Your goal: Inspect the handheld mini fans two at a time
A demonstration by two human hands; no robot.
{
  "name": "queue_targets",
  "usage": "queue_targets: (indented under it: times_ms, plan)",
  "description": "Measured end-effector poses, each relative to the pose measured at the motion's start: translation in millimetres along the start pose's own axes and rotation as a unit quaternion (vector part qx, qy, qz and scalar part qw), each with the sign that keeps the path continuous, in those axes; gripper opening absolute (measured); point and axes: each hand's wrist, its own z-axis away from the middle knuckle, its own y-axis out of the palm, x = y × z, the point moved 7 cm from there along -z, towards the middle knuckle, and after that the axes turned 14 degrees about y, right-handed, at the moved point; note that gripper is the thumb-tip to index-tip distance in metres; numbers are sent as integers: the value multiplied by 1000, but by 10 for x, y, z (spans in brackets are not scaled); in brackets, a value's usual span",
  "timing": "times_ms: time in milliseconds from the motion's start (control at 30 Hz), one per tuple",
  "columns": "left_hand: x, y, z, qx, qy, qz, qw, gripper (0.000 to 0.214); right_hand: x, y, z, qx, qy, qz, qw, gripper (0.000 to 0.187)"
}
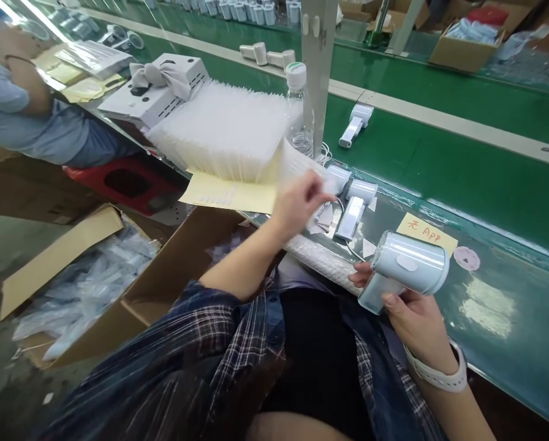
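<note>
My right hand [415, 318] is closed around a light-blue hair-dryer-shaped device [412, 260], its wide cylindrical head up and its short handle pointing down left. A pale oval patch shows on the head's side. My left hand [299, 205] is slightly blurred, with fingers curled and thumb near the fingertips. It is in front of a curled white sheet [297, 162]; what it pinches, if anything, I cannot make out. Behind it is a thick stack of white bristly-edged sheets [228, 125] over a yellow sheet [238, 195]. Two similar devices, one a silver-blue device [352, 217], lie just right of the left hand.
A clear bottle [297, 110] stands by a metal post [318, 67]. A yellow note [426, 233] lies on the glass-topped bench. Beyond runs a green conveyor [440, 122] carrying another device [356, 124]. Cardboard boxes [90, 294] stand lower left; a co-worker's arm [30, 92] is upper left.
</note>
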Motion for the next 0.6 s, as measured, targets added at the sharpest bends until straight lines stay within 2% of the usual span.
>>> queue_targets:
  times_ms: [67, 133, 200, 267, 367, 433, 500, 600]
  plan:
    - [-203, 454, -51, 126, 3, -2, 992, 25, -63, -101, -21, -38, -4, 8, 999, 57]
    - [-341, 796, -36, 252, 8, -10, 968, 22, -138, -273, -44, -111, 9, 35, 993, 63]
    - [-425, 967, 1, 344, 29, 0, 939, 25, -217, -445, -49, -184, 53, 72, 979, 62]
    - [-444, 1001, 25, 392, 43, 30, 918, 28, -247, -537, -29, -231, 89, 112, 962, 58]
    - [-382, 962, 19, 394, 32, 101, 913, 27, -159, -474, -25, -255, 57, 151, 953, 55]
    - [-315, 956, 8, 359, -1, 180, 916, 26, -113, -365, -90, -254, 27, 183, 949, 59]
    - [-190, 973, 16, 292, -92, 290, 907, 28, -129, -271, -217, -249, 31, 251, 935, 69]
    - [44, 1015, 108, 174, -274, 437, 839, 33, -158, -227, -404, -253, 42, 362, 896, 79]
